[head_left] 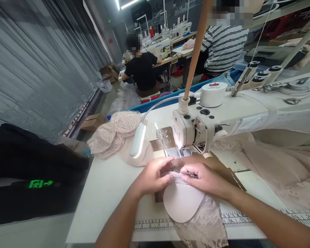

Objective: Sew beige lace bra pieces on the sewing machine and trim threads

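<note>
Both hands pinch the lace-edged bra cup (182,201) flat on the worktop (105,186), left hand (153,177) and right hand (205,179) closed on its upper edge, which lies just short of the sewing machine's needle (181,151) straight ahead.

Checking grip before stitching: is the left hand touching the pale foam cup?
Touching. The head view shows the left hand with fingers pressed on the pale foam cup's upper edge.

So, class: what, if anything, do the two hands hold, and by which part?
Both the left hand and the right hand pinch the lace-edged top rim of the pale foam cup; the right also holds a thin metal tool.
</note>
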### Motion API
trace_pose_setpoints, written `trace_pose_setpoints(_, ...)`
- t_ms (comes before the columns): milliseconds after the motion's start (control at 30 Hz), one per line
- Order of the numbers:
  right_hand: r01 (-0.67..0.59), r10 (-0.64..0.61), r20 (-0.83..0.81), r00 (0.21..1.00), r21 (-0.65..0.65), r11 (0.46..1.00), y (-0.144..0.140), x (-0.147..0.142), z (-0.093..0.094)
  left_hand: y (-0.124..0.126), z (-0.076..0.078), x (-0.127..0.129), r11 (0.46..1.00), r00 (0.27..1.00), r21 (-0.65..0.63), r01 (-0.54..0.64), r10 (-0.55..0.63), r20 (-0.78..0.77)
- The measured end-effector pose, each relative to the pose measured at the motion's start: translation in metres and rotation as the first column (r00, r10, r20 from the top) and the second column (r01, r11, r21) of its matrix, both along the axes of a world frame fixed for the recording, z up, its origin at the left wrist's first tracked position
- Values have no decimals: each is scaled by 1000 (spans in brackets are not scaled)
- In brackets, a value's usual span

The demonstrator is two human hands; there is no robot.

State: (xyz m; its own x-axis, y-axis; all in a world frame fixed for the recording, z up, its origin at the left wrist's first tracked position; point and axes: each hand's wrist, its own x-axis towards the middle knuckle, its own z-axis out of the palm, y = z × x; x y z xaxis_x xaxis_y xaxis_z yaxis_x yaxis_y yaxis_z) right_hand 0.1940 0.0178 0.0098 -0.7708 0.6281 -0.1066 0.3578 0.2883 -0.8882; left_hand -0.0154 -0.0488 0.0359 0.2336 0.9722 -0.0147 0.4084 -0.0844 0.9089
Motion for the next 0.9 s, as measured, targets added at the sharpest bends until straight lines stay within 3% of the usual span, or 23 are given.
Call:
trace_pose_setpoints(67, -13, 12, -33, 999, -32, 999, -1, 3, 2, -5, 8, -10, 994, 995, -70, -87, 84, -50)
trace_pose_setpoints(133, -25, 21, -77, 997, -56, 998, -1, 7, 3, -10, 10, -19, 961, 992, -245, -128, 118, -53)
trace_pose_setpoints(200, -31, 24, -115, 993, -58, 998, -2, 10, 3, -14, 6, -22, 909, 993, -412, -64, 100, 68)
trace_pose_setpoints(267, -34, 28, -131, 991, -47, 998, -3, 12, 3, -16, -3, -15, 872, 951, -487, 45, 111, 288)
trace_pose_setpoints(367, -46, 45, -106, 993, -8, 999, -5, 11, 4, -17, -18, 6, 864, 818, -497, 80, 228, 529)
trace_pose_setpoints(467, -49, 49, -56, 997, 15, 999, -5, 12, 5, -16, -29, 25, 861, 742, -509, 2, 339, 578)
trace_pose_setpoints(667, 48, -42, -148, 988, 35, 998, 7, 22, 3, -16, -37, 31, 906, 833, -351, -238, 376, 406)
trace_pose_setpoints(767, 26, -14, -102, 995, 116, 993, 10, 24, 7, -16, -36, 29, 935, 874, -275, -225, 319, 366)
trace_pose_setpoints(900, -69, 69, 4, 998, 91, 993, 4, 18, 19, -16, -37, 29, 961, 900, -232, -153, 232, 369)
